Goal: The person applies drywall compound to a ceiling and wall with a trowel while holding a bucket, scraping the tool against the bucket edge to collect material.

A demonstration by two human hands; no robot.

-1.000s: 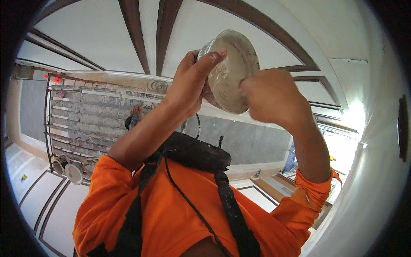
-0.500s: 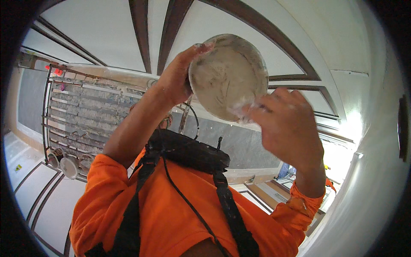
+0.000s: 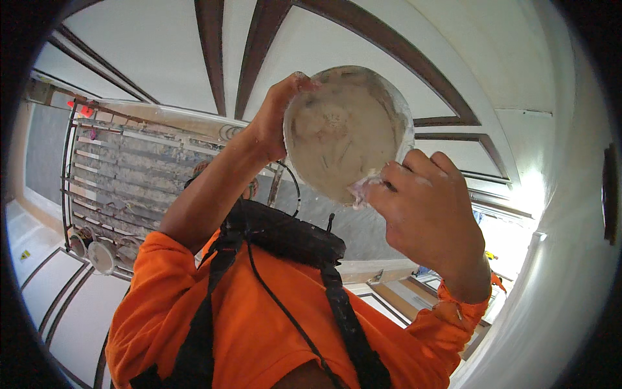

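Note:
My left hand (image 3: 278, 113) grips the left rim of a round container (image 3: 345, 136), tilted so that the grey-beige, paste-like filling faces me. My right hand (image 3: 424, 214) is at the container's lower right edge, fingers curled and whitened at the tips; what they hold, if anything, I cannot make out. Both forearms come up from orange sleeves. Below the container, a black bag (image 3: 282, 230) with straps and a cable lies across my orange shirt.
Below me is a paste-stained slatted platform (image 3: 123, 168) with metal rails and buckets (image 3: 102, 256) at its lower left. White panels (image 3: 136, 52) with dark brown strips surround it. A pale wall (image 3: 570, 272) curves along the right, beside a bright opening (image 3: 508, 240).
The container has turned to face me more fully and moved slightly lower. My right hand has shifted down along its rim, its fingertips coming into view from a closed fist.

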